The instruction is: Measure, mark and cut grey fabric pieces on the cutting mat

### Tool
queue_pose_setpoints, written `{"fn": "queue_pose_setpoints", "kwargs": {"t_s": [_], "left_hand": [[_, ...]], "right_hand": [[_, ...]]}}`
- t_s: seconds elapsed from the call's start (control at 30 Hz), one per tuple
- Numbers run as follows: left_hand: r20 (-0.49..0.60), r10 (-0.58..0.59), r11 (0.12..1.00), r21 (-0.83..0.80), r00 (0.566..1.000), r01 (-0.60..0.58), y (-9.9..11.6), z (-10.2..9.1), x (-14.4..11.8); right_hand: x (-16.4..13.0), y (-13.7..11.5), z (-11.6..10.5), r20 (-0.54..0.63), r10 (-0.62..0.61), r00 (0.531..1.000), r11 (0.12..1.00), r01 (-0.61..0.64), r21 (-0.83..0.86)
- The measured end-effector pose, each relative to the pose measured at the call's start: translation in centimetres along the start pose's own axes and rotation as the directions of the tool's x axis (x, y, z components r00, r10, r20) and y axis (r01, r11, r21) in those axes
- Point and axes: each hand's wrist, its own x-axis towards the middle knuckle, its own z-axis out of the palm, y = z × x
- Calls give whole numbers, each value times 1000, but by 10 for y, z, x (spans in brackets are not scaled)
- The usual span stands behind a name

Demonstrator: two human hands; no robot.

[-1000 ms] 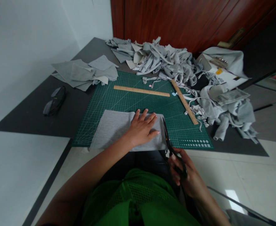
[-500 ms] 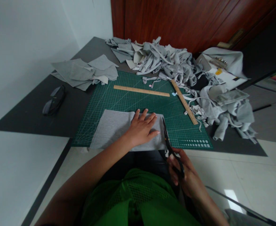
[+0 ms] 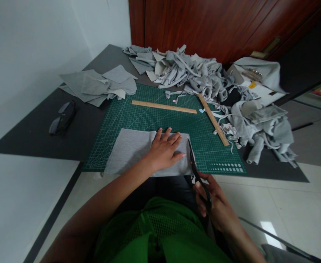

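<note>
A rectangular grey fabric piece lies flat on the near part of a green cutting mat. My left hand presses flat on the fabric's right half, fingers spread. My right hand grips the handles of black scissors, whose blades run along the fabric's right edge, pointing away from me.
Two wooden rulers lie on the mat: one across the far side, one angled at the right. Piles of grey fabric scraps sit behind and to the right, a flat stack at the left. Dark glasses rest on the black tabletop.
The scissors and my right hand have crept slightly forward along the fabric's right edge. My left hand has stayed pressed on the fabric.
</note>
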Motion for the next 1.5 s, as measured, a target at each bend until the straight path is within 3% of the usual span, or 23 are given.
{"fn": "queue_pose_setpoints", "kwargs": {"t_s": [0.33, 0.67, 1.5], "left_hand": [[-16, 3, 1000, -14, 1000, -3, 0, 1, 0], [-15, 9, 1000, -11, 1000, -9, -1, 2, 0], [-11, 3, 1000, -15, 1000, -3, 0, 1, 0]], "right_hand": [[9, -8, 1, -46, 60, 997, 982, -50, 185], [23, -20, 8, -39, 55, 998, 991, -50, 125], [26, -19, 6, -57, 101, 993, 973, -86, 214]]}}
